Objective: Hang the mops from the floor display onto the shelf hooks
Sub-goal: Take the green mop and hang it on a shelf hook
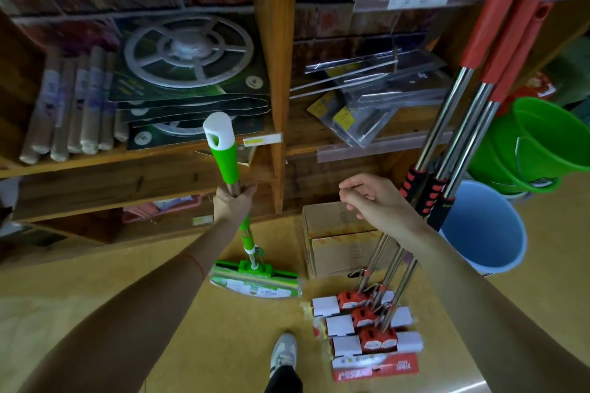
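Centrally, green mop [234, 169] held nearly upright, long axis running from sponge head [255, 279] low on the floor [95, 290] up to white hanging cap [218, 131] pointing at the wooden shelf [274, 73]. Left hand [233, 201] clamped around the steel shaft just below the green sleeve. Right hand [373, 198] loosely curled, fingers together, holding nothing, at centre right. Just right of it, three red mops [463, 137] leaning on the shelf edge, heads bunched at lower right. Behind them, cardboard boxes [338, 233], blue bucket [488, 233] and green buckets [536, 143]. Open floor at lower left.
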Tool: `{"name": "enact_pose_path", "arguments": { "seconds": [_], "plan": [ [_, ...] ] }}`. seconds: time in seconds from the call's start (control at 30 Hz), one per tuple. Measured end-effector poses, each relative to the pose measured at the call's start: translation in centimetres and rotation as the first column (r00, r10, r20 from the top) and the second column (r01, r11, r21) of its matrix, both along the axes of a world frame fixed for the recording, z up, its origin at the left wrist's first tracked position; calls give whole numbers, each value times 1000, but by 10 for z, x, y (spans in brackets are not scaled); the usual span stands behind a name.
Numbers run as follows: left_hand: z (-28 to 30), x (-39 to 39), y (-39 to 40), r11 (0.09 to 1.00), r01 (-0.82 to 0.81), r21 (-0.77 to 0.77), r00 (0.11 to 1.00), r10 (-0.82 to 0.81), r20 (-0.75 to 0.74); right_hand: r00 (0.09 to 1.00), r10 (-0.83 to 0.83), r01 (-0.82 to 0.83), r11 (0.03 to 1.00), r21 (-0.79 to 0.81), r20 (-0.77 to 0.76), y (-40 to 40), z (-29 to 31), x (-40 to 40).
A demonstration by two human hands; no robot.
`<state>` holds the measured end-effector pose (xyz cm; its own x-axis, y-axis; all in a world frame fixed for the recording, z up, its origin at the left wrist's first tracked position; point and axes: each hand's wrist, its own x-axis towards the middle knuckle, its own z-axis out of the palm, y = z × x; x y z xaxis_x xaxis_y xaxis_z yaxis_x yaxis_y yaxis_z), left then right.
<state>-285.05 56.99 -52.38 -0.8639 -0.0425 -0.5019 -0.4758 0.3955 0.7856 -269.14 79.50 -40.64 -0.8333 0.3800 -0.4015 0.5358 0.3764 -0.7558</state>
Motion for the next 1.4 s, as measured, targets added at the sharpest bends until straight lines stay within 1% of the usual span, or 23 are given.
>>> {"name": "enact_pose_path", "arguments": {
  "seconds": [0.1,0.27,0.4,0.53,0.6,0.77,0.83,0.9,1.03,1.1,1.17,1.23,1.33,1.37,1.4],
  "plan": [
    [7,6,-2,999,14,39,998,-12,-54,1000,25,-25,999,20,-8,-6,10,0],
    [88,34,10,990,127,58,981,-117,-153,996,65,-63,997,35,-59,-21,41,-1],
    [144,58,20,961,267,69,939,-243,-244,988,74,-72,997,17,-132,-37,76,4],
    [218,94,29,933,342,111,911,-300,-283,975,76,-71,997,36,-207,-48,119,23],
    [255,119,32,913,389,124,883,-331,-334,966,76,-62,996,66,-247,-48,142,40],
    [318,181,44,872,481,95,809,-399,-431,939,57,-14,992,127,-338,-35,191,113],
    [343,211,52,856,506,106,783,-404,-474,922,44,8,991,132,-386,-29,210,153],
    [370,242,64,836,538,113,751,-413,-516,904,-8,58,993,103,-426,-25,223,196],
    [418,304,90,776,620,114,675,-455,-581,851,-128,137,990,-21,-509,-25,240,278],
    [440,333,104,750,645,147,657,-446,-608,847,-155,152,987,-47,-508,-25,243,315],
    [458,362,121,701,690,179,633,-465,-619,856,-158,144,987,-66,-492,-28,242,346],
    [471,391,141,630,752,194,592,-516,-620,856,-150,135,989,-67,-495,-31,241,373],
    [481,438,170,509,835,208,513,-585,-629,857,-148,201,978,55,-494,-33,241,409],
    [482,456,179,457,864,212,478,-611,-631,842,-185,248,967,60,-507,-34,242,420],
    [484,475,186,401,889,220,444,-639,-628,815,-249,310,950,31,-524,-35,244,431]
  ]
}}
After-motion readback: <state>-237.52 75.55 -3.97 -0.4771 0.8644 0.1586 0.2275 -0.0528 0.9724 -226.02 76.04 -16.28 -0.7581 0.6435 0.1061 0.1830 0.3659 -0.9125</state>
